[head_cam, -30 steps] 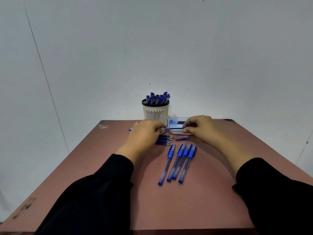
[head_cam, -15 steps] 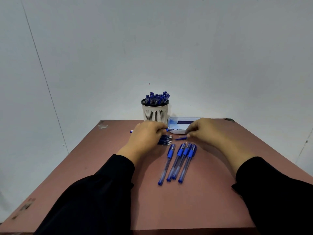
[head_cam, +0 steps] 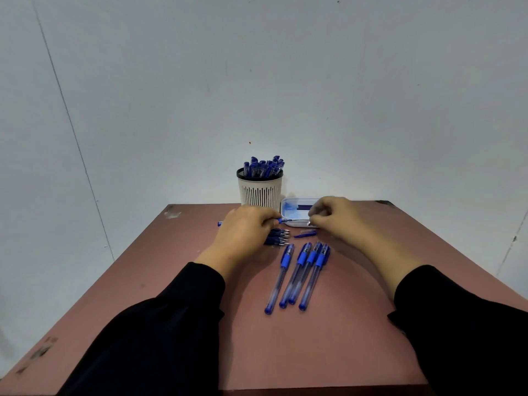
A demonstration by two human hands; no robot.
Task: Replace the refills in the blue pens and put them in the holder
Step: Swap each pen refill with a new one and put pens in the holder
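Note:
My left hand grips a blue pen that lies level, its tip pointing right toward the white tray. My right hand hovers at the tray's front right corner with fingers curled, pinching something small that I cannot make out. A loose blue pen cap lies just below the tray. Several capped blue pens lie side by side in the middle of the table. A small pile of blue refills sits under my left fingers. The white slotted holder stands behind, full of blue pens.
The reddish-brown table stands against a plain white wall. Its far edge runs right behind the holder and tray. Black sleeves cover both forearms in the lower part of the view.
My right hand has shifted from the loose cap back up to the tray's front right corner. My left hand still holds the pen in the same place.

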